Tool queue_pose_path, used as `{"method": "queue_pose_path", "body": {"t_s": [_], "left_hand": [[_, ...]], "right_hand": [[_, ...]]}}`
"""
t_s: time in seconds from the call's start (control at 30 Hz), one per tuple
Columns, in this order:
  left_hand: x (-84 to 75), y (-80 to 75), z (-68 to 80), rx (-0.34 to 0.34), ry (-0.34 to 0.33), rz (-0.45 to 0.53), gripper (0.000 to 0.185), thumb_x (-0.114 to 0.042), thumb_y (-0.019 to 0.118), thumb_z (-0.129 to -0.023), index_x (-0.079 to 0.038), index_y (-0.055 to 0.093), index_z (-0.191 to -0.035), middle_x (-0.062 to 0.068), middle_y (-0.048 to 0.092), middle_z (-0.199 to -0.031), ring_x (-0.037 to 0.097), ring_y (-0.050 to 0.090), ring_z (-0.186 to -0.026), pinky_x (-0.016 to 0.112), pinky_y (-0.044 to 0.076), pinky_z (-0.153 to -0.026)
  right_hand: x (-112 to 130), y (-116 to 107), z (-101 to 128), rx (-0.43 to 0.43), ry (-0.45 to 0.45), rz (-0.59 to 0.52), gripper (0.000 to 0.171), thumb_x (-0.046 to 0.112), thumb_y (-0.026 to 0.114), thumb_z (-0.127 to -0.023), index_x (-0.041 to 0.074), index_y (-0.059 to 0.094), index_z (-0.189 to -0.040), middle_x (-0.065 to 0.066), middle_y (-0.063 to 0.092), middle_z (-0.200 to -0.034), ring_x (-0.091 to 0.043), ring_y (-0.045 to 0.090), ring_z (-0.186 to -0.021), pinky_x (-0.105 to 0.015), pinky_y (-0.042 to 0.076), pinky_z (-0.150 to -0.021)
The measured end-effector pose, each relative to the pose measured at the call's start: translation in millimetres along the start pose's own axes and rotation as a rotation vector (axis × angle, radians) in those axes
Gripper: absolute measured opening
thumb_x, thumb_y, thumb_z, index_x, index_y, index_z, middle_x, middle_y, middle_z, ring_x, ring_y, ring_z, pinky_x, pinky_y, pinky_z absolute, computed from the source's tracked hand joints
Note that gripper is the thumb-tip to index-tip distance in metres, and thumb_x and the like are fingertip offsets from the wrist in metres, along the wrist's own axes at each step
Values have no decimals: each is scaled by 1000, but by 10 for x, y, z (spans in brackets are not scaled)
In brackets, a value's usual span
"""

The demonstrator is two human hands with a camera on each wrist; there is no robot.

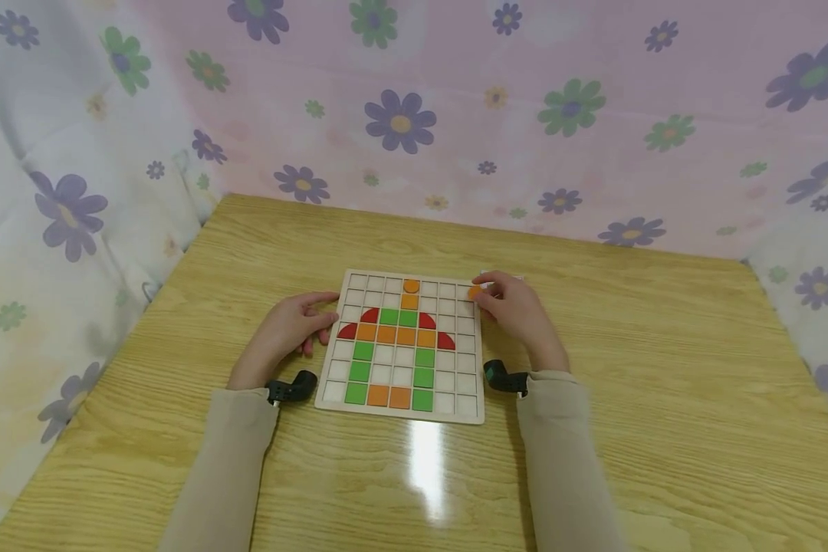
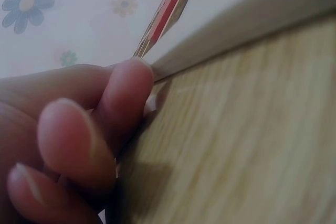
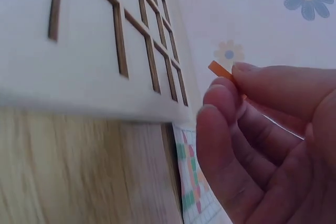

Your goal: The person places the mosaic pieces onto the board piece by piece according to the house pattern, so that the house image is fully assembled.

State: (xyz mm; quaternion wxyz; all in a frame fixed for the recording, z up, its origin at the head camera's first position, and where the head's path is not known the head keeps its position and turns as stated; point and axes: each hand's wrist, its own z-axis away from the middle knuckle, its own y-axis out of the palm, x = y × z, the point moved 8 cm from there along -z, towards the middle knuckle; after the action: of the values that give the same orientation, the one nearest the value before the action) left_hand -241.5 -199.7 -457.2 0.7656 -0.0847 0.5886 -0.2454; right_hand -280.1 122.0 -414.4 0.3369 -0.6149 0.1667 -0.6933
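Observation:
A square wooden grid board [image 1: 400, 415] lies on the table, with coloured tiles in part of its cells. My left hand [image 1: 286, 330] is at the board's left edge. Its thumb and index finger touch that side, and the lower fingers [image 2: 73, 140] bend loosely beside it. Near the upper right corner, my right hand [image 1: 517, 310] pinches a small thin orange tile [image 3: 219, 70] between thumb and fingertips. The tile is seen edge-on in the right wrist view, and fingers partly cover it in the head view.
A printed card [image 3: 191, 174] with a coloured grid pattern lies behind the board's right corner, mostly hidden by my right hand. Black wrist cameras [image 1: 294, 386] sit at both cuffs. A flowered cloth [image 1: 455, 115] hangs behind the wooden table [image 1: 662, 383].

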Motion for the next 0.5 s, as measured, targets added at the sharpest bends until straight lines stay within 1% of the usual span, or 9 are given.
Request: {"method": "queue_pose_path", "body": {"t_s": [0.13, 0.3, 0.37, 0.5], "left_hand": [[27, 7, 15, 2, -25, 40, 43, -33, 59, -90, -29, 49, -131, 12, 60, -70, 15, 45, -42, 33, 48, -44], [38, 31, 22, -2, -50, 97, 43, -34, 60, -89, -31, 50, -130, 13, 61, -71, 14, 44, -41, 33, 47, -43], [26, 29, 22, -6, -46, 98, 43, -34, 60, -89, -31, 50, -130, 14, 61, -71, 14, 44, -41, 33, 47, -43], [8, 11, 19, -15, -43, 74, 43, -33, 60, -90, -29, 50, -131, 13, 61, -70, 15, 45, -42, 33, 47, -43]], "right_hand": [[49, 91, -57, 15, -9, 3, 26, 31, 54, -93, 18, 56, -115, -7, 61, -92, -21, 58, -74, -30, 45, -67], [110, 189, -109, 50, 10, -35, 27, 29, 53, -93, 16, 55, -117, -7, 61, -96, -20, 60, -77, -30, 48, -72], [129, 212, -138, 55, 19, -42, 28, 29, 54, -93, 16, 56, -117, -7, 61, -98, -19, 61, -78, -30, 50, -72], [182, 243, -196, 55, 13, -22, 28, 28, 56, -92, 16, 57, -117, -5, 62, -99, -18, 62, -78, -30, 51, -73]]}}
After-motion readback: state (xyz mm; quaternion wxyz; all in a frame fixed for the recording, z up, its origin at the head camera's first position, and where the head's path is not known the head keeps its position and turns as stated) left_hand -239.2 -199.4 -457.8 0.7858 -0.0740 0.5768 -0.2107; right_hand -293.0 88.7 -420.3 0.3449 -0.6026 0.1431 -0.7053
